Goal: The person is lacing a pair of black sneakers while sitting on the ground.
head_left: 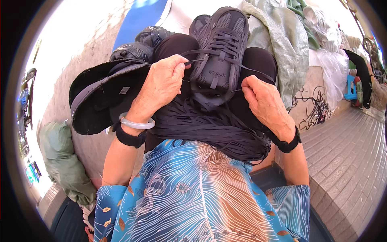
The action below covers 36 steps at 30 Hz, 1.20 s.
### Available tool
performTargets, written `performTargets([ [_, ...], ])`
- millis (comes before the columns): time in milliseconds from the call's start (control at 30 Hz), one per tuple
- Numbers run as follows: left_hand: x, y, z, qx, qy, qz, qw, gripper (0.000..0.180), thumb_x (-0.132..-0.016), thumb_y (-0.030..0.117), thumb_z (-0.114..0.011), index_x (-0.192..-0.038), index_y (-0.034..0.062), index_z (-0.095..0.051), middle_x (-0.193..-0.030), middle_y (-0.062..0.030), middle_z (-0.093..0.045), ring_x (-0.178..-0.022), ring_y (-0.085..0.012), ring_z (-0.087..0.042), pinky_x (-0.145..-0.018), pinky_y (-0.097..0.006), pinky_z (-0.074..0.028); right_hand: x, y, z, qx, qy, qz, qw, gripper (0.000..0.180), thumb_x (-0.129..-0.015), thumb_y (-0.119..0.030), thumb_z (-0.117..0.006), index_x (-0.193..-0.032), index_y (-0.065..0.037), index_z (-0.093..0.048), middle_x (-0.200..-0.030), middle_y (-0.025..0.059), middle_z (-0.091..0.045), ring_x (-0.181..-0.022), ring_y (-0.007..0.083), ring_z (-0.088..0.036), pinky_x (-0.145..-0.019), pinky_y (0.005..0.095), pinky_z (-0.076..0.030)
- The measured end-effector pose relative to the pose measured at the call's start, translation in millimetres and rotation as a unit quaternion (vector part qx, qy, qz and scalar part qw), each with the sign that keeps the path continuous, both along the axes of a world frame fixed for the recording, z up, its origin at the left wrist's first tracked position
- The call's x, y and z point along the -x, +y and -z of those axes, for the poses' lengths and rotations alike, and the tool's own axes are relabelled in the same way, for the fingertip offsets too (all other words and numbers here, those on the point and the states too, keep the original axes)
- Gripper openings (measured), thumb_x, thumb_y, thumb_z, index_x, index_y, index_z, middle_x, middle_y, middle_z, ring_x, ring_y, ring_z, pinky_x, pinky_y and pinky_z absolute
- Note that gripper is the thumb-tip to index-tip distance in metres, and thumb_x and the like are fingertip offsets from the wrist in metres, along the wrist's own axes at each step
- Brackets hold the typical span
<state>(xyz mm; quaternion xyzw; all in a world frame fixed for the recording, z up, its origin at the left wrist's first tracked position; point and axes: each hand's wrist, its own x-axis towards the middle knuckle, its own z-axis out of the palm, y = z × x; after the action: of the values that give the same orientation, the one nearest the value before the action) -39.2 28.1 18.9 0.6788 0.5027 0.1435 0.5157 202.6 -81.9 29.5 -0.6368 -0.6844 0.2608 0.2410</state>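
A dark grey sneaker (219, 44) lies toe-away on my lap, between my knees in black trousers. My left hand (163, 82) pinches a black shoelace (201, 51) that runs across the shoe's upper. My right hand (262, 99) holds the lace's other end at the shoe's right side. A thick bundle of black laces (209, 129) is draped over my lap below the shoe. My left wrist wears a pale bangle and a black band; my right wrist has a black band.
More dark sneakers (133, 50) and an upturned sole (100, 94) are piled at my left. A green woven sack (278, 40) lies at the right, another green bag (64, 165) at the lower left. Loose black cords (316, 107) lie on the paving at the right.
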Motion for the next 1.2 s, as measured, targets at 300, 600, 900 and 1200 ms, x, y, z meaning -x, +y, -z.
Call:
performTargets([
  [300, -10.2, 1.7, 12.5, -0.118, -0.017, -0.009, 0.993, 0.027, -0.099, 0.021, -0.056, -0.106, -0.0029, -0.065, -0.089, -0.0068, -0.069, -0.082, -0.0121, -0.062, -0.077, -0.026, -0.049, -3.8, -0.4, -3.2, 0.020, -0.046, -0.051, 0.997, 0.010, -0.083, -0.006, -0.065, -0.089, 0.001, -0.060, -0.083, 0.0169, -0.059, -0.080, 0.0374, -0.060, -0.070, 0.0440, -0.048],
  [600, -14.4, 14.3, 14.9, -0.152, -0.017, 0.005, 0.988, 0.027, -0.097, 0.025, -0.060, -0.106, 0.0011, -0.069, -0.086, -0.0054, -0.069, -0.075, -0.0098, -0.062, -0.071, -0.025, -0.052, 8.9, 18.0, -21.1, 0.007, 0.029, 0.033, 0.999, 0.004, -0.085, -0.002, -0.062, -0.086, 0.000, -0.059, -0.077, 0.0161, -0.059, -0.073, 0.0348, -0.060, -0.065, 0.0399, -0.047],
  [900, -20.3, 28.0, 9.6, -0.066, -0.004, 0.038, 0.997, 0.027, -0.096, 0.021, -0.056, -0.109, -0.0009, -0.063, -0.089, -0.0056, -0.064, -0.062, -0.0105, -0.062, -0.053, -0.024, -0.053, 12.9, 25.4, -18.9, -0.030, 0.043, 0.039, 0.998, 0.005, -0.085, -0.001, -0.062, -0.089, 0.001, -0.062, -0.079, 0.0158, -0.063, -0.072, 0.0342, -0.063, -0.065, 0.0375, -0.049],
  [1200, -29.1, 36.3, -0.9, 0.066, -0.028, 0.026, 0.997, 0.024, -0.096, 0.021, -0.054, -0.103, 0.0004, -0.063, -0.095, -0.0058, -0.063, -0.073, -0.0123, -0.063, -0.057, -0.025, -0.053, -2.1, 39.8, -3.2, -0.009, 0.040, 0.071, 0.997, 0.007, -0.086, -0.004, -0.061, -0.091, 0.001, -0.062, -0.082, 0.0167, -0.063, -0.077, 0.0352, -0.062, -0.069, 0.0392, -0.049],
])
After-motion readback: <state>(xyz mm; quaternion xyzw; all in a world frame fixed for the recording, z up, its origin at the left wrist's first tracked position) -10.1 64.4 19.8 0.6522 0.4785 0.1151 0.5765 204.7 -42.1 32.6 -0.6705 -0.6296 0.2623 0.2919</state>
